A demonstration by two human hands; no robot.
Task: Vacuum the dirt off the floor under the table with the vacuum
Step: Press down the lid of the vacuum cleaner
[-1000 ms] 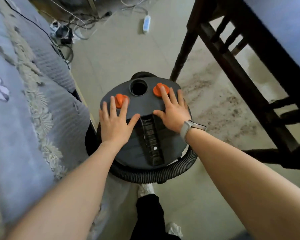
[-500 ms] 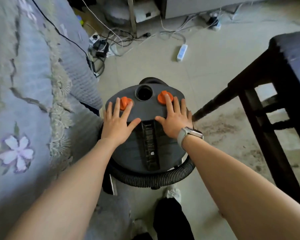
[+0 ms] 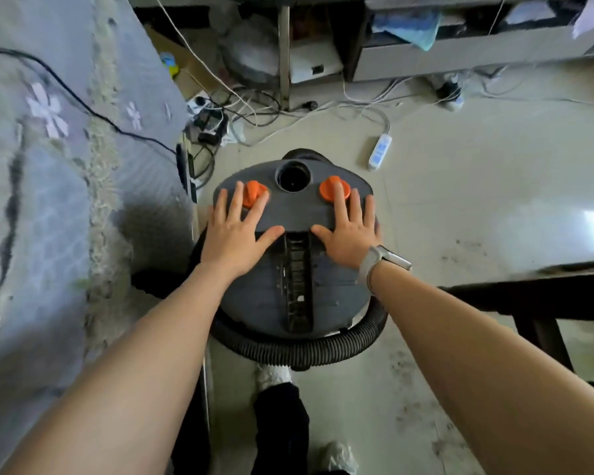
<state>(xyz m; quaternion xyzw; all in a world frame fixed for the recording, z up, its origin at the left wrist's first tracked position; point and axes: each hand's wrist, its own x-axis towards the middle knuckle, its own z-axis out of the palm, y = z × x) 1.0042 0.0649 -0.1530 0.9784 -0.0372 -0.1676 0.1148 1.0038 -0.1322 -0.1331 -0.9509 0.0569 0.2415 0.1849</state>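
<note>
I am watching both hands lying flat, fingers spread wide, on the domed grey plastic lid of the vacuum [image 3: 290, 269], which is standing on the pale, glossy tiled floor [image 3: 460, 186] between the bed and the table. The left hand [image 3: 235, 234] is pressing the lid's left half, its fingertips reaching the left orange knob [image 3: 252, 193]; the right hand [image 3: 348, 234] is mirroring it, one finger lying over the right orange knob [image 3: 333, 188]. Neither hand is gripping anything. A pale band with a silvery watch [image 3: 383, 260] is circling the right wrist.

Between the two round knobs a dark circular port [image 3: 293, 175] is gaping, and a ribbed black carrying handle [image 3: 297, 286] is running down the lid's middle. A black corrugated hose [image 3: 299, 351] is curling around the near side of the drum.

Dark crumbs of dirt [image 3: 408, 382] are speckling the tiles at right, near the dark wooden table [image 3: 535, 296], whose rails are crossing the frame's right edge. At left, a grey quilted bedspread [image 3: 48, 200] with lace trim and embroidered flowers is hanging down. Farther off, a white power strip [image 3: 379, 151] is lying on the tiles beside a tangle of white and black cables [image 3: 254, 111].
</note>
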